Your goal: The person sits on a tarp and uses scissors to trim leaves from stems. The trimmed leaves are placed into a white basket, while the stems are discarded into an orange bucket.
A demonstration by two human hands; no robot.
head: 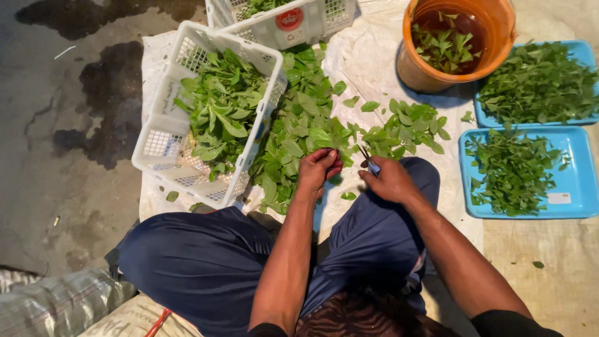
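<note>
Left hand (318,170) pinches leafy stems (293,134); right hand (388,181), closed on small scissors (367,160), should cut close below the pinch, clear of fingers.

Produce-sorting floor, leaf-filled crates (187,134), trays (577,187)

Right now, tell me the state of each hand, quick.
Left hand: closed on leafy green stems.
Right hand: closed around small scissors, blades pointing toward the leaves.
</note>
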